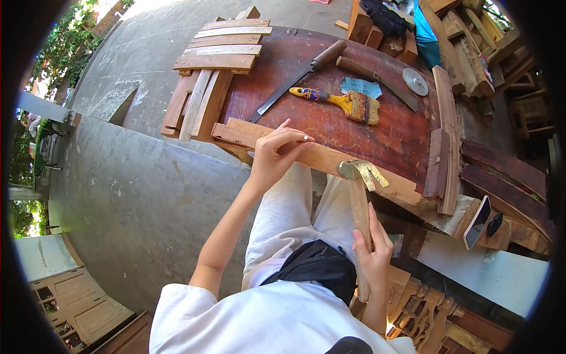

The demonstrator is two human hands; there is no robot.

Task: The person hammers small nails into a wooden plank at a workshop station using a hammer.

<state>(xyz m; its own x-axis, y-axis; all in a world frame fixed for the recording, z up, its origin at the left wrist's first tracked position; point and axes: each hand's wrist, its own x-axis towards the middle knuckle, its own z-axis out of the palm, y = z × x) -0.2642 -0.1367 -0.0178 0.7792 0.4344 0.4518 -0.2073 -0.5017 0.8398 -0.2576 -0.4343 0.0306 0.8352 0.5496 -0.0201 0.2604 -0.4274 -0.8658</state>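
Observation:
My left hand is over the long light wooden strip at the near edge of the red-brown table. Its thumb and index finger pinch together by a tiny white spot, too small to make out. In my right hand is the wooden handle of a claw hammer. The hammer's metal head lies over the strip, to the right of my left hand, with its claw pointing right.
On the red-brown table lie a brush, a long file, a wooden-handled blade, a metal disc and blue paper. Slats are stacked at left. A phone stands at right.

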